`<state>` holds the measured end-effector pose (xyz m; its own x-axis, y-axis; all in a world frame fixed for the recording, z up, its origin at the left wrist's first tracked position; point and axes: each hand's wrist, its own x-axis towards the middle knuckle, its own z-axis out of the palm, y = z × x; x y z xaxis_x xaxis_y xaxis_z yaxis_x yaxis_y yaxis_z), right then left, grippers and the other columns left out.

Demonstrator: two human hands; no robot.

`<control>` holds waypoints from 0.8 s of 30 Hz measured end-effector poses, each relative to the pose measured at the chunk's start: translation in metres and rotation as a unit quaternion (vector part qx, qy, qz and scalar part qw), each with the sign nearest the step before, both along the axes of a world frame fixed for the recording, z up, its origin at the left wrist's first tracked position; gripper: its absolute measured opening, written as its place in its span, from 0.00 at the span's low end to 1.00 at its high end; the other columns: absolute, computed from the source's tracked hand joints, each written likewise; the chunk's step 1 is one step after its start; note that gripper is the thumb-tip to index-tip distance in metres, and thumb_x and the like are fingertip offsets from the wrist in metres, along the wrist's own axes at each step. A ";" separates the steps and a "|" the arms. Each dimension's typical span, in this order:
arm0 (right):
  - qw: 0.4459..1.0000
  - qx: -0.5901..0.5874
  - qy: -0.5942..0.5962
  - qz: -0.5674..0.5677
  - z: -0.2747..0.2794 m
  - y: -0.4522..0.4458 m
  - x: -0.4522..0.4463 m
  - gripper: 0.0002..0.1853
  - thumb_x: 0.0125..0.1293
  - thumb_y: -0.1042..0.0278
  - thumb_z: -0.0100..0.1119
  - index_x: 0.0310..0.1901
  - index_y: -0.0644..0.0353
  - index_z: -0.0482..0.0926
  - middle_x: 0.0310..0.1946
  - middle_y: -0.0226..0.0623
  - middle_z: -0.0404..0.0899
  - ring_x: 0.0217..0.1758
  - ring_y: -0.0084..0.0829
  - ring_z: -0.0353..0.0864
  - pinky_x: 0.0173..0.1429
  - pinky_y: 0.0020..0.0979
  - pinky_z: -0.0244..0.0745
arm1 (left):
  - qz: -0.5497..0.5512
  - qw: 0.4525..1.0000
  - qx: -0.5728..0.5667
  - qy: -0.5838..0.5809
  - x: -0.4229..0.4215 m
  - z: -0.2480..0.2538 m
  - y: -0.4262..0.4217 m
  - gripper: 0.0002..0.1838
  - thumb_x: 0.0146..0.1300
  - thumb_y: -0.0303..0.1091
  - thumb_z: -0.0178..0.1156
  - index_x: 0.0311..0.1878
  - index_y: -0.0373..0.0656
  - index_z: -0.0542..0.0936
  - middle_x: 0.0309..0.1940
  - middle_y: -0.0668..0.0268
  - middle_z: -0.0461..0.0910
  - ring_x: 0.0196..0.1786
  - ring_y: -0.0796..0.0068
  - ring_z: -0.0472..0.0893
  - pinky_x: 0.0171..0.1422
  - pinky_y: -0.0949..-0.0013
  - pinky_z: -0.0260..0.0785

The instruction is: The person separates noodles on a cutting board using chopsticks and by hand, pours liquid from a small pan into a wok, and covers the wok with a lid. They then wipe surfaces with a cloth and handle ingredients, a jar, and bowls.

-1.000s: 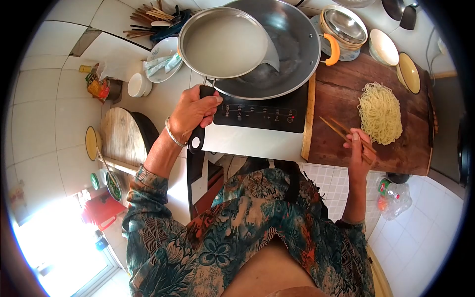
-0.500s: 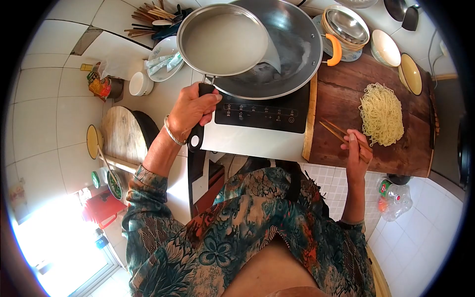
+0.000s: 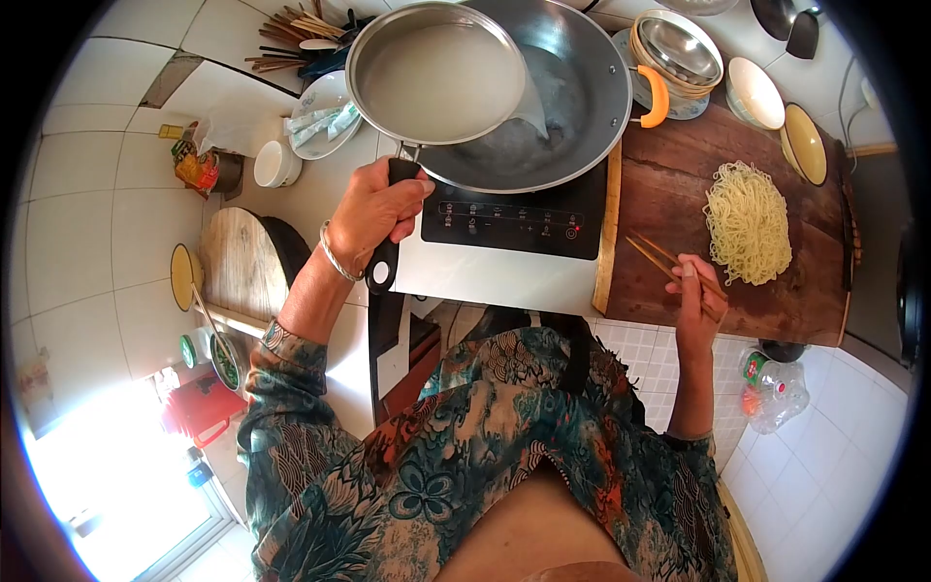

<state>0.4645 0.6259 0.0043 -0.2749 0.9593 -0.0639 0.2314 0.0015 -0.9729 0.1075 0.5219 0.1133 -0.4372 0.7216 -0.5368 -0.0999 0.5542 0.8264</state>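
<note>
My left hand [image 3: 376, 211] is closed round the black handle of a saucepan [image 3: 436, 82] full of cloudy whitish liquid. The saucepan is tilted, and liquid runs from its right side into a large grey wok [image 3: 582, 97] with an orange handle. Under the wok is a black induction cooker [image 3: 509, 223] with a small red light. My right hand [image 3: 696, 291] grips a pair of wooden chopsticks [image 3: 659, 254] over the brown wooden board [image 3: 659, 165]. On that board, a pile of pale noodles [image 3: 747, 223] lies just beyond my right hand.
Stacked bowls [image 3: 674, 53], a white bowl [image 3: 754, 93] and a yellow bowl [image 3: 803, 145] line the board's back edge. To the left are a plate [image 3: 315, 97] with a packet, a white cup [image 3: 276, 165] and a round wooden board [image 3: 242, 262].
Liquid keeps running into the wok, and the saucepan has risen slightly. My right hand has shifted slightly left and down, still with the chopsticks. The cooker's red light went off and came back on.
</note>
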 end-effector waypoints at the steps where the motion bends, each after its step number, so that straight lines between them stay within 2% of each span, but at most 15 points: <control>1: 1.000 -0.002 0.001 0.000 0.000 0.000 0.000 0.09 0.66 0.75 0.50 0.44 0.67 0.78 0.35 0.36 0.76 0.35 0.21 0.75 0.33 0.21 0.75 | 0.001 1.000 0.002 0.000 0.000 0.000 0.000 0.06 0.60 0.26 0.57 0.36 0.35 0.71 0.15 0.75 0.61 0.13 0.87 0.58 0.15 0.81 0.51; 13: 1.000 0.019 0.005 0.004 -0.001 -0.004 -0.001 0.09 0.67 0.75 0.49 0.44 0.68 0.78 0.36 0.37 0.76 0.35 0.22 0.75 0.34 0.22 0.76 | 0.001 1.000 0.000 0.022 -0.001 0.004 -0.001 0.06 0.60 0.27 0.57 0.36 0.35 0.70 0.15 0.74 0.63 0.13 0.87 0.59 0.14 0.81 0.51; 16: 1.000 0.021 0.006 0.008 -0.002 -0.004 0.000 0.09 0.67 0.75 0.50 0.44 0.67 0.78 0.35 0.37 0.76 0.35 0.22 0.75 0.34 0.22 0.76 | 0.000 1.000 0.008 0.021 -0.004 0.005 -0.002 0.07 0.59 0.26 0.57 0.35 0.33 0.70 0.17 0.71 0.65 0.14 0.86 0.61 0.14 0.79 0.53; 24: 1.000 0.014 -0.002 0.003 0.000 -0.004 -0.002 0.09 0.67 0.74 0.50 0.44 0.67 0.78 0.35 0.36 0.76 0.31 0.21 0.75 0.32 0.21 0.74 | 0.006 0.999 0.014 0.034 -0.008 0.006 -0.004 0.07 0.60 0.27 0.57 0.37 0.35 0.71 0.16 0.74 0.64 0.13 0.87 0.59 0.14 0.81 0.52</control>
